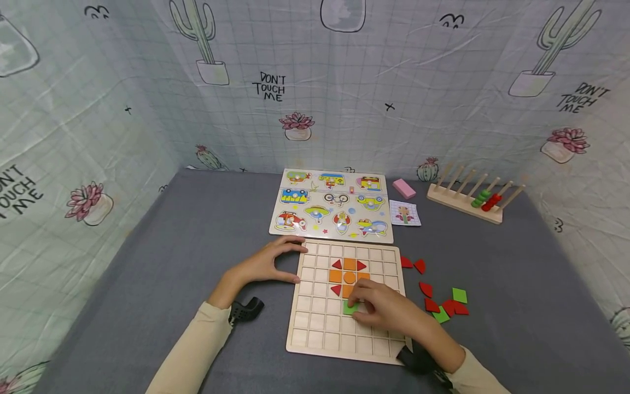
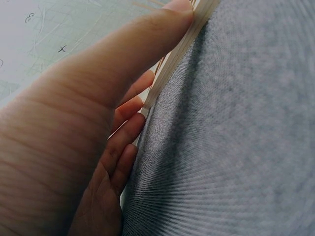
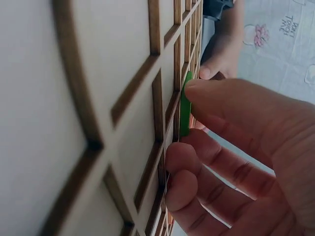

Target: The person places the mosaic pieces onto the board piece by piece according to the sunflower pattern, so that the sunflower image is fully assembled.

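The left hand (image 1: 263, 261) had its fingers extended, touching the left edge of the board (image 1: 316, 337). The right hand (image 1: 389, 307) pinched a green tile (image 1: 348, 310) between thumb and finger, on the board, just on the near side of the orange squares (image 1: 350, 264); whether the tile was fully seated could not be told. Red triangles (image 1: 337, 264) lay beside those squares. Loose red pieces (image 1: 426, 289) and green squares (image 1: 459, 295) lay right of the board. The puzzle (image 1: 315, 231) lay just beyond it, beside a card (image 1: 397, 219).
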Demonstrator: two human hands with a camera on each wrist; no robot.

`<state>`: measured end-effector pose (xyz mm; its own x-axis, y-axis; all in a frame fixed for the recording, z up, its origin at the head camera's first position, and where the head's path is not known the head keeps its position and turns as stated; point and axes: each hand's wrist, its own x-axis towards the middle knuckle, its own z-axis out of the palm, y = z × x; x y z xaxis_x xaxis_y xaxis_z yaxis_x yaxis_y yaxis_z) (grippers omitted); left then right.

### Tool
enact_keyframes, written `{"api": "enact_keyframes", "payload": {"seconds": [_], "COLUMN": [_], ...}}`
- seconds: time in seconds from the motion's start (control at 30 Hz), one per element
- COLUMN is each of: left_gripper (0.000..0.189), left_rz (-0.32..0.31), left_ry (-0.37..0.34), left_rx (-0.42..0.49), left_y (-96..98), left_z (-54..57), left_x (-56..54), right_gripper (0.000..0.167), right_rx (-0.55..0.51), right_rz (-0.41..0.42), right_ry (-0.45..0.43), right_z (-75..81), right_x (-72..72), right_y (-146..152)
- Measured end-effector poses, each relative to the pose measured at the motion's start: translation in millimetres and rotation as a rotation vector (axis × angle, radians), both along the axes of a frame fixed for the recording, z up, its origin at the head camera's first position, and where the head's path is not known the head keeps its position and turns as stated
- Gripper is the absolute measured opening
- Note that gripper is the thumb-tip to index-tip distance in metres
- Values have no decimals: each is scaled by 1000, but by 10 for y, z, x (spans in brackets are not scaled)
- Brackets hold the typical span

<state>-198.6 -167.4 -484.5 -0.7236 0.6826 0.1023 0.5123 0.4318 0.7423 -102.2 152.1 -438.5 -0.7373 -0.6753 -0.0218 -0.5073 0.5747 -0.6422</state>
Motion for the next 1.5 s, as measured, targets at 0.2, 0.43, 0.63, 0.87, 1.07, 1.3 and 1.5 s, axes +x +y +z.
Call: {"api": "enact_keyframes", "payload": {"seconds": [0.2, 0.43, 0.63, 0.87, 1.07, 1.3, 1.5], "left_gripper": [64, 64, 64, 64, 64, 64, 63], "left_rz": [2, 5, 0, -4, -3, -2, 0], "left_ry": [5, 3, -2, -9, -4, -5, -3], "left_rx": [0, -5, 2, 8, 6, 6, 9], "left_y": [2, 4, 10, 2, -1, 1, 6], "left_z": [21, 31, 33, 20, 12, 19, 26], "left_x": [5, 11, 12, 4, 3, 9, 9], "right_gripper": [8, 7, 6, 3, 5, 9, 11], "right_rx": [0, -26, -97, -87, -97, -45, 36], "right_rz": [9, 15, 8, -50, -122, -234, -321], "right_ry": [-1, -10, 9, 9, 68, 178, 208], "right_z": [-6, -15, -24, 20, 40, 38, 26], "right_x": [-31, -38, -67, -128, -193, -279, -338], "right_y": [-32, -15, 75, 243, 452, 684, 824]}}
